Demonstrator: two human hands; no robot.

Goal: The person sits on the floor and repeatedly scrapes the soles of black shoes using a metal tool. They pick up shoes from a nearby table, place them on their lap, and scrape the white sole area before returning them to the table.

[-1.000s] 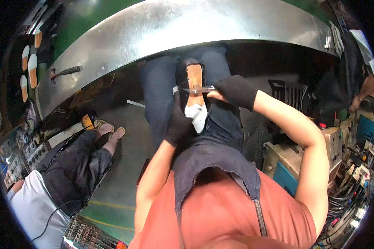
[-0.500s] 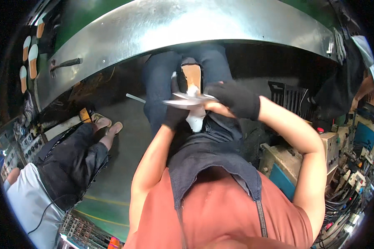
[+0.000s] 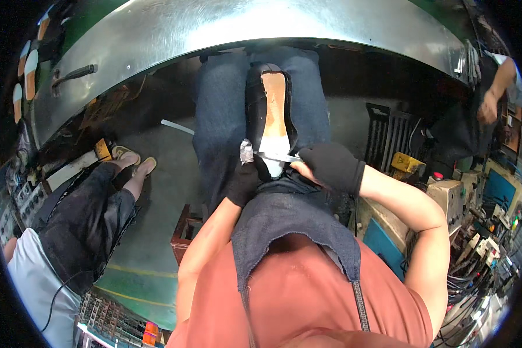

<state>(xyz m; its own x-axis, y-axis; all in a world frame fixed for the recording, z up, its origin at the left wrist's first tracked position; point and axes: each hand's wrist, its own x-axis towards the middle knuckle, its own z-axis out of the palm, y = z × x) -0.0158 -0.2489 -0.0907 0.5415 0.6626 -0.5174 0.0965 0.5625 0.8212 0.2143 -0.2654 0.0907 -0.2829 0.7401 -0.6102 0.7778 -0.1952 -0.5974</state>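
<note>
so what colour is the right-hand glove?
The right-hand glove is black, best seen in the head view.

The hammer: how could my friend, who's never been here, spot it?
Find the big, shiny metal bench curving across the top. Near its left end, the hammer lies on the metal. Its straight dark handle points right, unlike the rounded white-and-tan shoe pieces further left.

workshop: hammer [image 3: 78,73], metal bench [image 3: 156,43]

A black shoe upper [image 3: 255,104], tan-and-white insole [image 3: 275,107], silvery blade [image 3: 278,156] and black gloves [image 3: 335,168] at centre; below, navy apron [image 3: 290,214], coral shirt [image 3: 307,290]; lower left, yellow-striped green floor [image 3: 139,284].
</note>
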